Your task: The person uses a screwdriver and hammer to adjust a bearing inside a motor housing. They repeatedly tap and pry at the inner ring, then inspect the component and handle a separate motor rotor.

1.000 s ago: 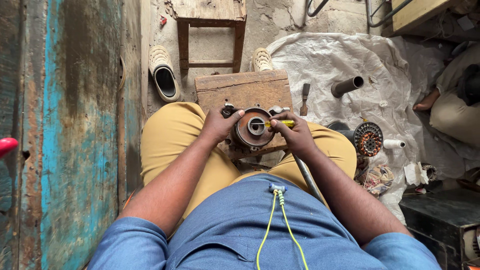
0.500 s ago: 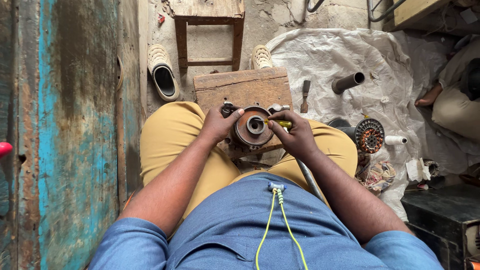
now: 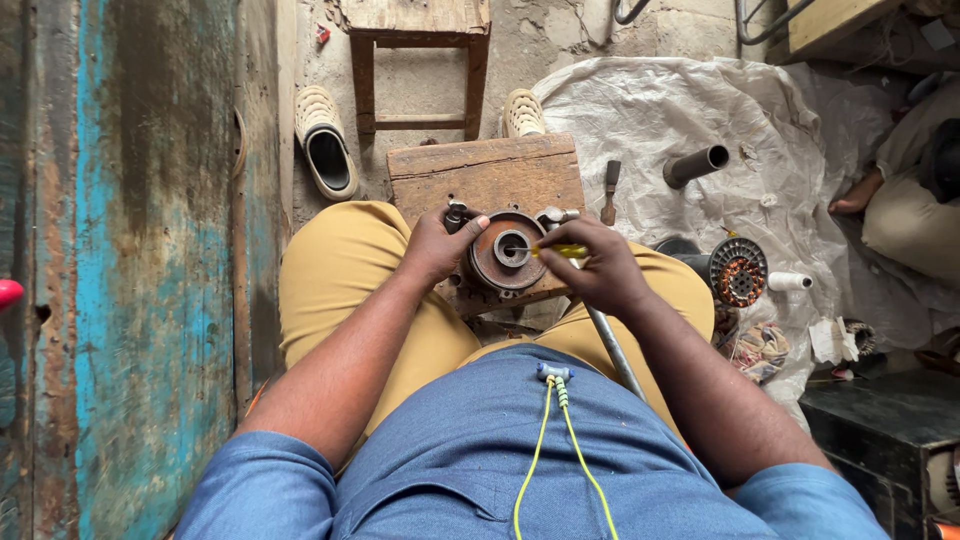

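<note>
The left hand grips the round rusty metal part on the brown wooden block. The right hand clenches a yellow-handled tool, poking its middle.

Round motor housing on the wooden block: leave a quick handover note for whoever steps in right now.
Left hand: grip on the left rim of the round rusty motor housing, steadying it.
Right hand: grip shut on a yellow-handled tool, tip at the housing's centre bearing hole.
Housing sits on the wooden block across the lap.
Wound motor core lies on the white sheet to the right, beside a grey pipe piece.
Done: housing is apart from the core.
Left: centre work seemingly unfinished; tool is in place.
</note>
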